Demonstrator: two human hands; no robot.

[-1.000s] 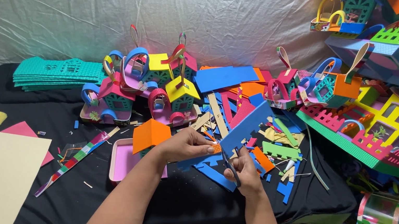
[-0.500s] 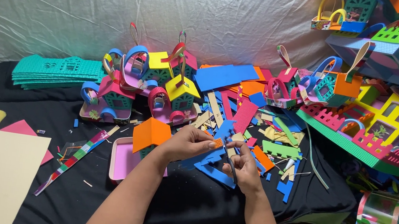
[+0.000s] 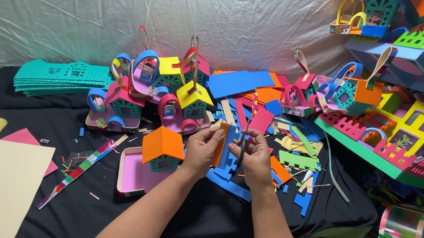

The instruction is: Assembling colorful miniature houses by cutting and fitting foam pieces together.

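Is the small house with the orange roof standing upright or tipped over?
Upright. The orange-roofed house stands on the pink tray, roof on top, beside the left hand.

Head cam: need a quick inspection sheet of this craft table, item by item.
Surface: black cloth over the table.
Job's things: orange ridged foam strip in left hand; thin dark piece, kind unclear, in right hand.
Clutter: foam scraps, orange-roofed foam house on pink tray, teal sheet stack.
Grippers: both hands pinching, close together.
Cables: nothing seen.
Surroundings: white backdrop sheet; finished foam houses piled right.
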